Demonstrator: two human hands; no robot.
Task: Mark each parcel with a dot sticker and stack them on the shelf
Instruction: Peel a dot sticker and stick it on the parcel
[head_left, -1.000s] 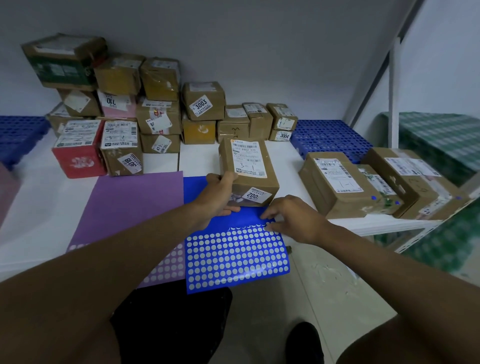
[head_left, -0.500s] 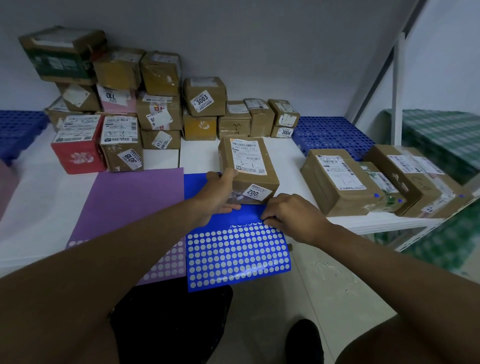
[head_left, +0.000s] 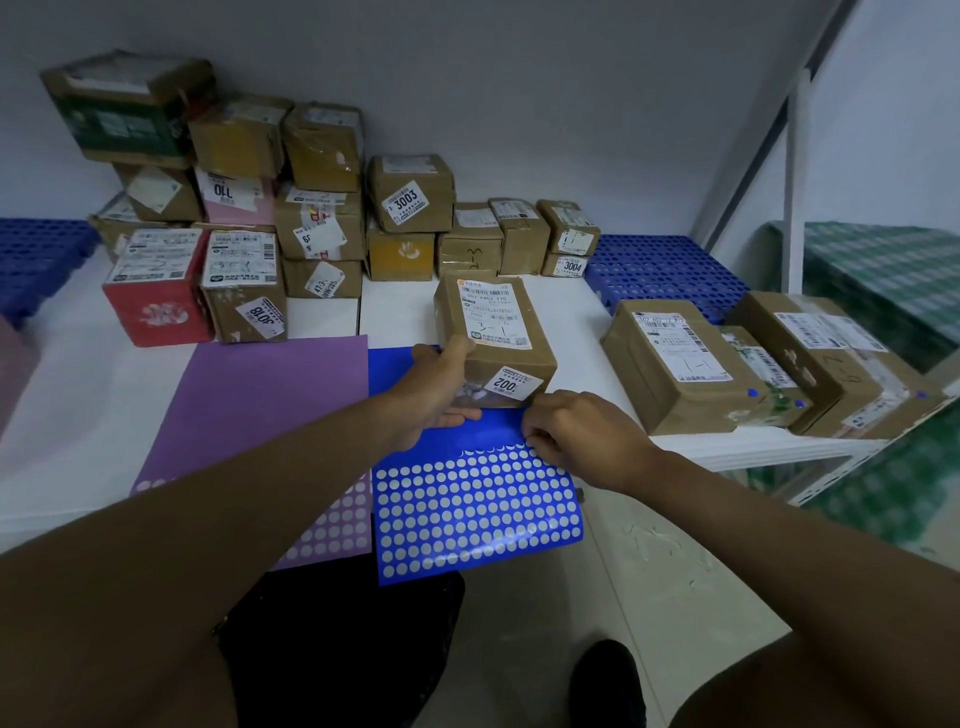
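Brown parcel (head_left: 493, 338) lengthwise away from viewer, left hand (head_left: 436, 389) gripping

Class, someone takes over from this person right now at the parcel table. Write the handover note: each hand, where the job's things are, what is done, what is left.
Left hand grips the parcel marked 1002, which stands on the blue sticker sheet.
Right hand picks at the top row of dots on that sheet; whether a dot is lifted cannot be told.
Done: three parcels at right show blue dots.
Left: dot this parcel and stack it. The back pile shows no dots from here.
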